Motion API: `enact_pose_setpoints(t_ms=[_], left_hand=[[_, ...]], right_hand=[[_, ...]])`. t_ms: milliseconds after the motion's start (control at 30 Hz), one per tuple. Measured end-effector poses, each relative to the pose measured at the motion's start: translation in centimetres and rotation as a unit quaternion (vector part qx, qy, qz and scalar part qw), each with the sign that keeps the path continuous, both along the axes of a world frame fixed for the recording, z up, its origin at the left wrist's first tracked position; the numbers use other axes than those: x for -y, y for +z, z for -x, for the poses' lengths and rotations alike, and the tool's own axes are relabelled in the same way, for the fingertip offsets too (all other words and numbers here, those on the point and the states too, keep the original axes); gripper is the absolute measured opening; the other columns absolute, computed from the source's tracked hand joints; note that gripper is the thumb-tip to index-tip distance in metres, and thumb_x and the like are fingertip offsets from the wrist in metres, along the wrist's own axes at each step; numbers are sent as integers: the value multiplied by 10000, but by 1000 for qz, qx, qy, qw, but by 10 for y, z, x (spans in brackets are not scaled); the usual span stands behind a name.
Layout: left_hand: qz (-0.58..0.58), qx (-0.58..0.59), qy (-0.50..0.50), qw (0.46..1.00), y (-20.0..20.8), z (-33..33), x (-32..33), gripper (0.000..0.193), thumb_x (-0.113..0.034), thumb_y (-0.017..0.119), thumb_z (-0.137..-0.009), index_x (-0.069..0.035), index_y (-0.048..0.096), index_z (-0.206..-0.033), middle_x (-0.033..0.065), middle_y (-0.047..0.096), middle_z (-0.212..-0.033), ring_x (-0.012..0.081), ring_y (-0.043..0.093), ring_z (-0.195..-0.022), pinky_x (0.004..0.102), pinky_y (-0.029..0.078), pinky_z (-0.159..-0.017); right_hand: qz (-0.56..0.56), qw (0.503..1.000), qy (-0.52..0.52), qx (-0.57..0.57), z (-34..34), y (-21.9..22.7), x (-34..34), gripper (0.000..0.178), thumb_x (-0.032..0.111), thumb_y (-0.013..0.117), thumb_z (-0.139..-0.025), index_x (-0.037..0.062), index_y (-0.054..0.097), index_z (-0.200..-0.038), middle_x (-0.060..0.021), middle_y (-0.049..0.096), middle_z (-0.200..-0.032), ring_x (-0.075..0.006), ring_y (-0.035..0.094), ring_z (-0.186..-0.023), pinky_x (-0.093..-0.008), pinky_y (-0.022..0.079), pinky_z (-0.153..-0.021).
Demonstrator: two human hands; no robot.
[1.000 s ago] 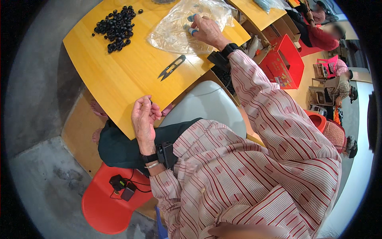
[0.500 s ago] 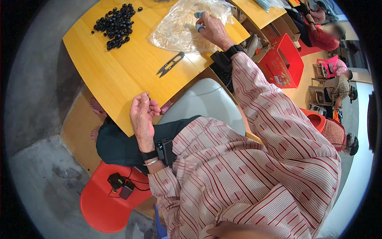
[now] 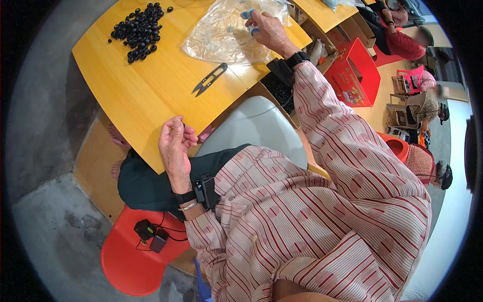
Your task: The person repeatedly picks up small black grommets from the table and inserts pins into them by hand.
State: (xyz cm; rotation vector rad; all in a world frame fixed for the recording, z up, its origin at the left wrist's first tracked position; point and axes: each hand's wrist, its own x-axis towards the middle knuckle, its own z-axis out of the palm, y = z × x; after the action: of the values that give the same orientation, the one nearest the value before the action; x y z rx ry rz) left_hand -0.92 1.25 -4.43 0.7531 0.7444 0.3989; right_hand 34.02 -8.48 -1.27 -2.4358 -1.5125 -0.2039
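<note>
My left hand point(image 3: 176, 146) is at the near edge of the yellow table point(image 3: 146, 95). Its fingers are curled together, and a small black bead point(image 3: 183, 126) shows dark at the fingertips. Over a clear plastic bag point(image 3: 214, 38) is my right hand point(image 3: 271, 32), with blue covers on two fingers. Those covered fingertips are apart; I see nothing gripped between them, and small pale pieces under the plastic are hard to make out. Thread snips point(image 3: 210, 80) lie between my hands. A pile of black beads point(image 3: 138, 32) is at the far left.
A grey-white stool point(image 3: 251, 128) stands against the near table edge. To the right is a red box point(image 3: 354, 73) beside cardboard boxes. A red stool point(image 3: 136, 251) at lower left carries small black devices and cables. Several other people sit at far right.
The view has shifted slightly, moving the table and things a little left and up. My right hand stays over the bag, its covered fingers slightly shifted. My left hand keeps its curled pose.
</note>
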Motion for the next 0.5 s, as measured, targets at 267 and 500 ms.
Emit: enact_pose_setpoints(t_ms=[267,500], left_hand=[[-39,21,-25,999,-1,8,1,282,-151,577,-891,-11,509,-1126,44,590,-789,77,541,-645,189,442,-576],[-98,10,63,993,8,7,3,296,-40,583,-841,35,515,-1119,70,599,-797,99,570,-668,205,466,-622]], right_hand=[[3,997,79,12,-5,-17,-9,278,-2,570,-683,107,508,-932,-34,634,-890,-293,553,-927,-436,420,-779],[-49,992,107,50,-1,-13,-11,359,-31,571,-724,97,555,-1059,-117,604,-861,-333,581,-807,-386,477,-728]])
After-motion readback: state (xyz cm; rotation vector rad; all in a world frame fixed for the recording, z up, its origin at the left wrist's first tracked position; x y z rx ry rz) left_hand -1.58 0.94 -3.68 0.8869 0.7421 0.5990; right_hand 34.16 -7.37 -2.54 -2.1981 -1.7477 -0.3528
